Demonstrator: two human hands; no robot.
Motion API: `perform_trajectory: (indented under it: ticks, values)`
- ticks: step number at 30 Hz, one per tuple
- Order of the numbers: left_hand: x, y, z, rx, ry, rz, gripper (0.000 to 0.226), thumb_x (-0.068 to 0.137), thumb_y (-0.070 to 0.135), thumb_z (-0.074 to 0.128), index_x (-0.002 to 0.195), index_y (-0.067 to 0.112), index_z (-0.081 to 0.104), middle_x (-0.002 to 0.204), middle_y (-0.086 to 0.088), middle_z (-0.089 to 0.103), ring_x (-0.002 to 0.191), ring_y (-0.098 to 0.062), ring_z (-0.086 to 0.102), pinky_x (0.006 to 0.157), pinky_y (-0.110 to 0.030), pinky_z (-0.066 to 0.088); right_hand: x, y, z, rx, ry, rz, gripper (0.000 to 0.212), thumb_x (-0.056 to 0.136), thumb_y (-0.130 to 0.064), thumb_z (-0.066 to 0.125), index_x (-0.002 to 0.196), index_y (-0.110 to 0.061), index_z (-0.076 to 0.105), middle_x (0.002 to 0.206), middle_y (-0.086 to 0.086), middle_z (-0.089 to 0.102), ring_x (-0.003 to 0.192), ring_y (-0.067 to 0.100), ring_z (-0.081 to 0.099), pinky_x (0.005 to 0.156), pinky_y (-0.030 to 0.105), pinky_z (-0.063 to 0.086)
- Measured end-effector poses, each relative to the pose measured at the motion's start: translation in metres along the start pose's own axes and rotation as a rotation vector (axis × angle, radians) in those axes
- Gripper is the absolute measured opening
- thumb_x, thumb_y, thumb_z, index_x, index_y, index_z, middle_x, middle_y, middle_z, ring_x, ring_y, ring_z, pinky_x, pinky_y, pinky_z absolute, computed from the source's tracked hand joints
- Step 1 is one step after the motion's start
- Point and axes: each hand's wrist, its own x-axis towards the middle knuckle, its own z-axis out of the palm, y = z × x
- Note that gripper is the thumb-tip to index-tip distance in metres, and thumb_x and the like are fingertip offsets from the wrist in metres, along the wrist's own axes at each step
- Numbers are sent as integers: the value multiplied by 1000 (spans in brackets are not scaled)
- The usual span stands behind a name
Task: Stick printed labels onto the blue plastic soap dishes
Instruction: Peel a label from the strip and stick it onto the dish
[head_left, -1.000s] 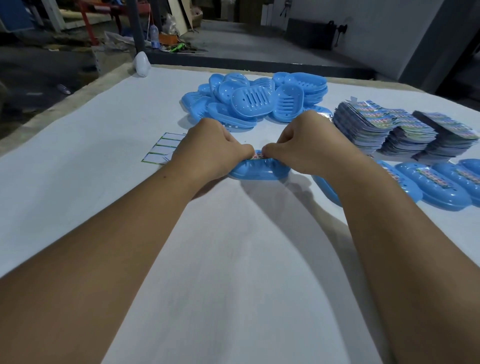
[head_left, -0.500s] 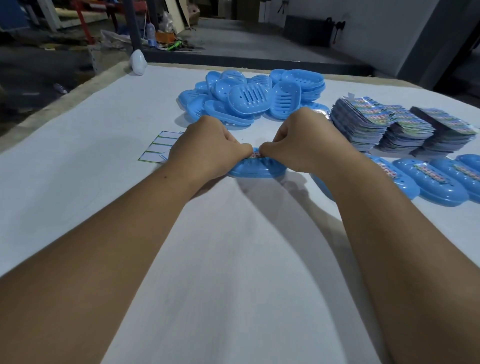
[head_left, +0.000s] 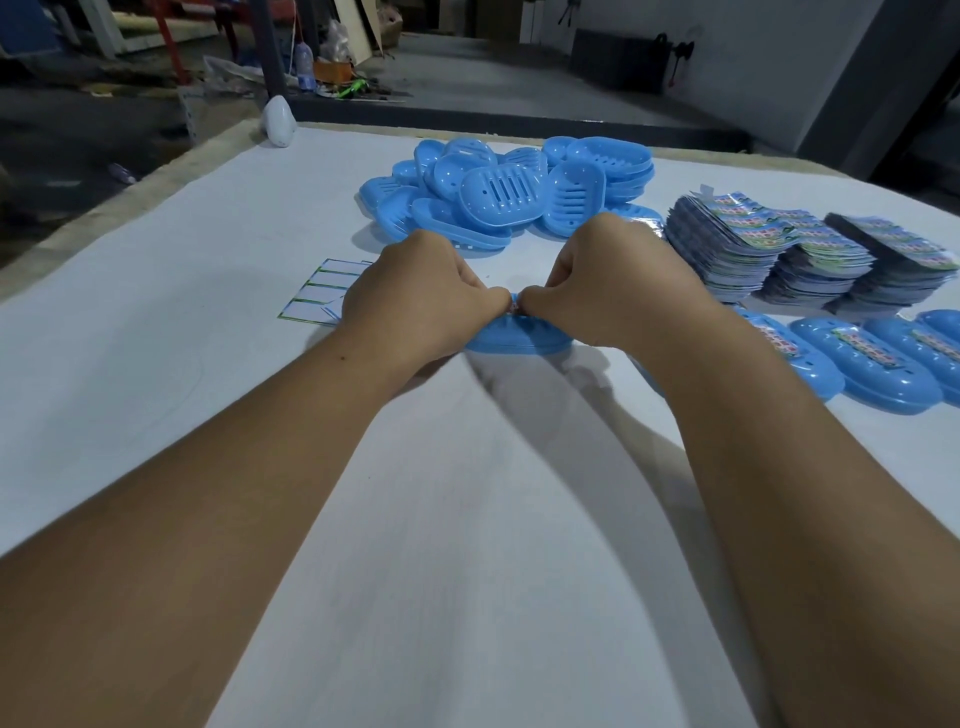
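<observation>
Both hands meet over one blue dish (head_left: 519, 340) that lies upside down on the white tabletop (head_left: 467, 519), about midway across and toward the far half. The left hand (head_left: 421, 301) and the right hand (head_left: 613, 283) are curled into loose fists, thumbs and fingertips pressed together on the top of the dish, where a small bit of a printed label (head_left: 513, 310) shows between them. The rest of the label is hidden under the fingers, so how far it is stuck down cannot be told.

Just left of the left hand, partly covered by it, lies a backing sheet (head_left: 322, 291) with green-edged blank rectangles. Behind the hands, toward the far edge, is a loose pile of dishes (head_left: 509, 192), most with their slotted insides facing up. To the right of the pile, near the right edge, stand stacks of labels (head_left: 737, 244) in a row. In front of those stacks a row of labelled dishes (head_left: 872, 364) lies upside down, touching side by side. A white rounded object (head_left: 279, 122) sits at the far left corner.
</observation>
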Motion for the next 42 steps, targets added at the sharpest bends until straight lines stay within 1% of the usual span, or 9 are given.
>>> perform_trajectory:
  ticks: [9, 15, 20, 24, 26, 29, 32, 36, 42]
  values:
    - [3, -2, 6, 101, 29, 51, 31, 75, 57, 72, 67, 27, 66, 70, 14, 65, 77, -12, 63, 67, -31, 46, -3, 0, -3, -60, -5, 37, 45, 75, -58, 75, 83, -15, 67, 72, 3, 57, 75, 27, 59, 59, 30, 39]
    - [5, -6, 4, 146, 55, 62, 45, 70, 70, 71, 87, 32, 55, 83, 15, 51, 87, -18, 56, 73, -34, 43, -2, 7, -7, 16, -84, 84, 62, 70, -71, 76, 85, -11, 71, 67, 6, 66, 65, 27, 67, 68, 39, 61]
    - [9, -12, -1, 136, 76, 34, 40, 73, 65, 73, 91, 32, 59, 86, 15, 55, 86, -16, 56, 69, -32, 39, 0, 16, -8, 227, -151, 143, 36, 79, -52, 80, 74, -17, 75, 47, -5, 61, 39, 19, 60, 54, 33, 60]
    - [10, -13, -2, 69, 110, 18, 31, 81, 61, 66, 82, 31, 58, 85, 13, 60, 82, -17, 58, 68, -32, 39, 4, 22, -8, 334, -132, 183, 40, 86, -43, 72, 83, -3, 72, 64, 4, 64, 49, 19, 61, 68, 43, 64]
    - [10, -11, -3, 33, 138, 10, 28, 87, 57, 60, 80, 31, 55, 80, 15, 56, 82, -18, 58, 67, -32, 39, 5, 22, -7, 341, -64, 146, 37, 89, -37, 66, 85, 0, 70, 64, 8, 64, 49, 20, 59, 66, 38, 62]
    - [10, -10, -5, 7, 184, 32, 21, 94, 51, 55, 86, 31, 57, 84, 12, 55, 89, -21, 57, 71, -33, 40, 3, 18, -8, 310, -33, -1, 27, 87, -42, 71, 81, -15, 72, 72, -6, 71, 60, 10, 60, 60, 25, 49]
    - [9, -9, -6, -5, 228, 50, 19, 95, 49, 54, 93, 31, 60, 90, 9, 60, 86, -20, 57, 69, -32, 39, -3, 11, -5, 290, -204, -159, 42, 77, -53, 81, 113, -33, 70, 108, -17, 69, 92, -4, 61, 77, 14, 44]
    - [9, -9, -7, -18, 217, 67, 20, 95, 49, 56, 93, 29, 60, 82, 10, 59, 83, -18, 58, 62, -30, 37, -9, 2, 4, 264, -323, -209, 74, 68, -50, 85, 136, -35, 59, 127, -15, 62, 112, 6, 62, 100, 29, 50]
    - [8, -9, -8, -20, 197, 86, 21, 93, 50, 59, 91, 29, 57, 86, 6, 64, 87, -21, 59, 63, -30, 41, -21, -4, 7, 24, -201, -156, 77, 72, -72, 65, 141, -40, 51, 126, -7, 63, 115, 22, 59, 91, 34, 46]
